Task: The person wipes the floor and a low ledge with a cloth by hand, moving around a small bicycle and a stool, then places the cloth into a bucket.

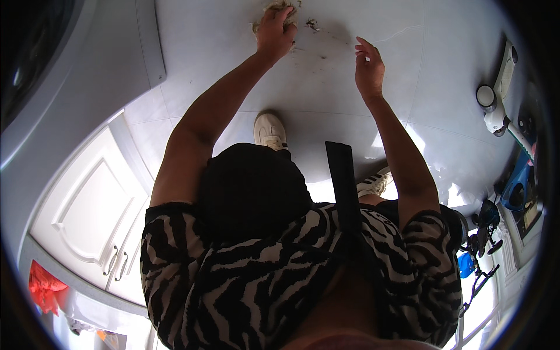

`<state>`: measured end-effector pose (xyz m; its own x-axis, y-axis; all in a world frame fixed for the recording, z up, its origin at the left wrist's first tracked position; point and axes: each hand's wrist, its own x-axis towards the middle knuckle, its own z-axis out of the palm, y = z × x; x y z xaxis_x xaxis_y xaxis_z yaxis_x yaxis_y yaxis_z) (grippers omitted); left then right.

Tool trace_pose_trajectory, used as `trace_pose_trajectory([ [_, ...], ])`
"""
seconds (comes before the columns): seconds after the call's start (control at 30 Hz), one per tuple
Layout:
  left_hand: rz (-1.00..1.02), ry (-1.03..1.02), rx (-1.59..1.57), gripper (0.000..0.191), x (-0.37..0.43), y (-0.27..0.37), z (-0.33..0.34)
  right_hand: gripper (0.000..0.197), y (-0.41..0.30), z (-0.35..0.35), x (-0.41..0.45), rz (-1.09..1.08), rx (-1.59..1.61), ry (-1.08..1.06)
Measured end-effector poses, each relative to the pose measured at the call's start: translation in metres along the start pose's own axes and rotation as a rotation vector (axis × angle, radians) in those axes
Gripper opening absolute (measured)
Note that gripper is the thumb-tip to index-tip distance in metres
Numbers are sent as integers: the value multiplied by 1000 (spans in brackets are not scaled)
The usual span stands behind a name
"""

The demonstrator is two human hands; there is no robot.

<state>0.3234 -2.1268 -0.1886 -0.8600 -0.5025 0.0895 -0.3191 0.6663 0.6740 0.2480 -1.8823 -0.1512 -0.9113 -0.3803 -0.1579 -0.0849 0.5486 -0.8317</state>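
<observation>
My left hand [276,37] presses a crumpled beige rag [290,18] against the light grey tiled floor [236,87]. Only the rag's edges show around my fingers. Just to its right lies a small clump of dark dirt [312,24], with brown smears and specks trailing below and beside it. My right hand [370,72] is held over the floor to the right of the smears, its fingers slightly bent and apart, with nothing in it. Whether it touches the floor is hard to tell.
A pale appliance [109,57] with a dark round door stands at the left. Below it is a white panelled cabinet [92,210]. My beige shoe [270,130] is on the floor. A white wheeled device [496,116] and a blue object [516,188] are at the right edge.
</observation>
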Motion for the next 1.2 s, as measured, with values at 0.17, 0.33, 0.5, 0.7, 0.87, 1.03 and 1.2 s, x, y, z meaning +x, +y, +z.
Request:
trace_pose_trajectory([
  [0.17,-311,-34,-480,40,8,36,-47,19,-3,10,-38,180,218,-561],
  [0.33,-124,124,20,38,-55,-48,-158,29,-1,43,-83,332,200,-1183],
  [0.5,-466,193,441,51,-163,-157,-169,36,18,70,-75,427,292,-1281],
  [0.7,-365,-42,314,51,-124,-39,-64,42,1,67,-16,592,469,-1146],
  [0.87,-249,-15,213,48,-76,10,-20,39,-22,76,38,538,565,-894],
  [1.03,-146,-71,94,48,-29,36,18,35,-30,61,93,479,568,-644],
  [1.2,-235,-177,-342,51,8,44,0,30,-39,4,83,450,435,-551],
])
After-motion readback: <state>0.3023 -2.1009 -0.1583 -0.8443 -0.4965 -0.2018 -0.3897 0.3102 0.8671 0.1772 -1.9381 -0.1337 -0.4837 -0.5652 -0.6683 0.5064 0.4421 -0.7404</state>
